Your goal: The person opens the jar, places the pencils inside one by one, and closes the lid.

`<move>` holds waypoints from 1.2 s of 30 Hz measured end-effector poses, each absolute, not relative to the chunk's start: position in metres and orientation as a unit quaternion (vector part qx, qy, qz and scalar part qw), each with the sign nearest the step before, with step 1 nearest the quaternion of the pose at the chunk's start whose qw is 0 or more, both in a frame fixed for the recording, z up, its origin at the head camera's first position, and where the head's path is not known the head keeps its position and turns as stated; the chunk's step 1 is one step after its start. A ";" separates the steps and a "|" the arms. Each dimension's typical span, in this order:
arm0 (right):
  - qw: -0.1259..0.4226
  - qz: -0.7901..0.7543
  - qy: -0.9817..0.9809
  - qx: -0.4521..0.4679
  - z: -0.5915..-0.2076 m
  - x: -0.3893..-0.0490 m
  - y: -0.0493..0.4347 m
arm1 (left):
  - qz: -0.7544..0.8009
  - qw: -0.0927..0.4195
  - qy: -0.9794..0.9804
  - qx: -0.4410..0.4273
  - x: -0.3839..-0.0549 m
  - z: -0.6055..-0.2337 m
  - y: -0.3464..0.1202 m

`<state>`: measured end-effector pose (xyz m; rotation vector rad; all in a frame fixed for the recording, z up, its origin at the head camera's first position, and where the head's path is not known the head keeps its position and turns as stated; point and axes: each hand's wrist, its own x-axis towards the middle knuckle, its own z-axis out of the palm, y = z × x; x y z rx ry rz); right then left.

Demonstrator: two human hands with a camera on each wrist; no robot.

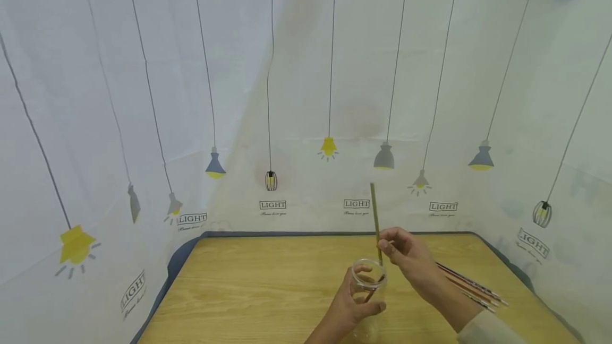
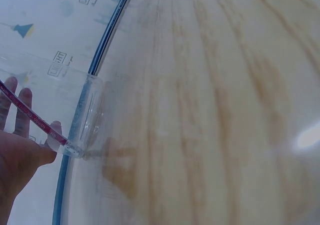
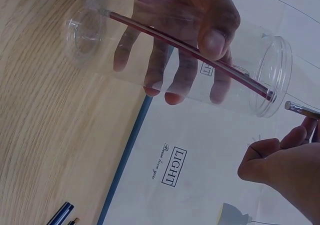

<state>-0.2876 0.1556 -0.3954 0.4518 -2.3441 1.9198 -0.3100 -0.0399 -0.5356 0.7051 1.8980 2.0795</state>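
Note:
My left hand (image 1: 345, 306) grips a tall clear jar (image 3: 272, 80) with an open mouth, thumb on one side and fingers round the other. Inside the jar a dark red pencil (image 3: 185, 47) leans slantwise, its lower end at the base and its upper end close to the rim. My right hand (image 1: 412, 260) pinches an olive-gold pencil (image 1: 375, 203) between thumb and fingers, holding it nearly upright over the jar's mouth. In the right wrist view, its metal-banded lower end (image 3: 296, 106) is just outside the rim.
Several pencils or pens (image 1: 470, 284) lie on the wooden table (image 1: 239, 291), right of the jar and partly behind my right forearm. A white curtain (image 1: 306, 94) printed with hanging lamps encloses the table's back and sides. Dark blue edging (image 1: 287, 233) runs along the table's far edge.

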 end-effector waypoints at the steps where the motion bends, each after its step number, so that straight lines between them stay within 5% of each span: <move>1: 0.038 0.626 -0.764 0.150 -0.395 -0.288 0.154 | 0.709 0.117 0.651 0.242 -0.310 -0.536 -0.040; 36: 0.040 0.539 -0.823 0.177 -0.412 -0.290 0.165 | 0.717 0.120 0.645 0.237 -0.308 -0.534 -0.040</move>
